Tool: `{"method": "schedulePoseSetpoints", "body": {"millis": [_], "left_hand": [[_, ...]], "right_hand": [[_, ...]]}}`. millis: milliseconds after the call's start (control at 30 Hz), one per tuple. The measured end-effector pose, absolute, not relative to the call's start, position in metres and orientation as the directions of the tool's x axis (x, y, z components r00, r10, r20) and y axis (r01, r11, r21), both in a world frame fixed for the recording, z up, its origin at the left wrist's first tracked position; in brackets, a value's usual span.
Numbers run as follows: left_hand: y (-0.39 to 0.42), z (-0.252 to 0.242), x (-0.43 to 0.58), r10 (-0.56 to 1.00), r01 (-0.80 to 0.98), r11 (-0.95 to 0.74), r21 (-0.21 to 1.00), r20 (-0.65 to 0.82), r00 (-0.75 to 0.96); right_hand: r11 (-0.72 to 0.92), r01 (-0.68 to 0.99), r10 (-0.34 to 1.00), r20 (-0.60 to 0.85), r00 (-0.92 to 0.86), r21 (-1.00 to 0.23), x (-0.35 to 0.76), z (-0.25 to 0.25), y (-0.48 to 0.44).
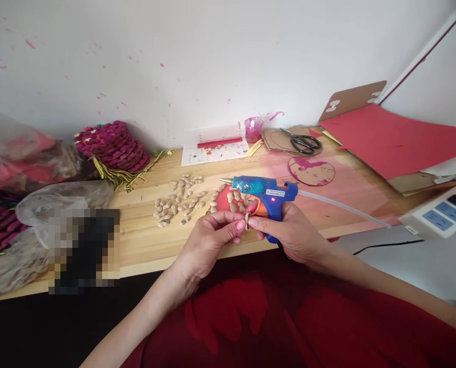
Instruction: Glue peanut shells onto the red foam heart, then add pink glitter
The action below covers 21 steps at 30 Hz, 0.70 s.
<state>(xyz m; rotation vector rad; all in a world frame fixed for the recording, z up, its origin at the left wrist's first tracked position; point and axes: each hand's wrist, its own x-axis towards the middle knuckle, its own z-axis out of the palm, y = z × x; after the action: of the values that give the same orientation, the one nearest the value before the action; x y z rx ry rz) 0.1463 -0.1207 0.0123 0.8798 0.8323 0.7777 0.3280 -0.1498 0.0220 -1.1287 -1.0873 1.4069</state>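
1. At near edge of a wooden table, a person's 2 bare hands meet over a small peanut shell, held just above the table edge & in front of a red disc.
2. Left hand: thumb & fingertips pinched shut on the peanut shell, wrist coming up from lower left.
3. Right hand: fingers wrapped round the grip of a blue glue gun, w/ thumb tip touching the same shell. Gun lies roughly level, nozzle pointing left, a small red light lit on its body; a clear glue stick trails out the back to the right.
4. Red disc lies flat under the gun, w/ several shells sitting on it.
5. Loose pile of shells spreads just left of the disc.
6. Bkgd, along the wall: woven magenta mats at left, paper sheet & pink cup at ctr, black scissors on cardboard, a round card w/ a painted heart near the gun.
7. Far right: big red card sheet & a white power strip. Far left: plastic bags.
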Motion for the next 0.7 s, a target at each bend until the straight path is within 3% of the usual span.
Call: {"method": "schedulePoseSetpoints", "body": {"millis": [167, 700], "left_hand": [[-0.125, 0.009, 0.148, 0.852, -0.199, 0.410, 0.890, -0.296, 0.431], [-0.127, 0.008, 0.141, 0.800, -0.192, 0.490, 0.850, -0.351, 0.487]], "right_hand": [[-0.138, -0.218, 0.990, -0.129, -0.056, -0.966, 0.328, 0.015, -0.155], [-0.164, -0.204, 0.984, -0.144, -0.108, -0.965, 0.324, 0.019, -0.167]]}}
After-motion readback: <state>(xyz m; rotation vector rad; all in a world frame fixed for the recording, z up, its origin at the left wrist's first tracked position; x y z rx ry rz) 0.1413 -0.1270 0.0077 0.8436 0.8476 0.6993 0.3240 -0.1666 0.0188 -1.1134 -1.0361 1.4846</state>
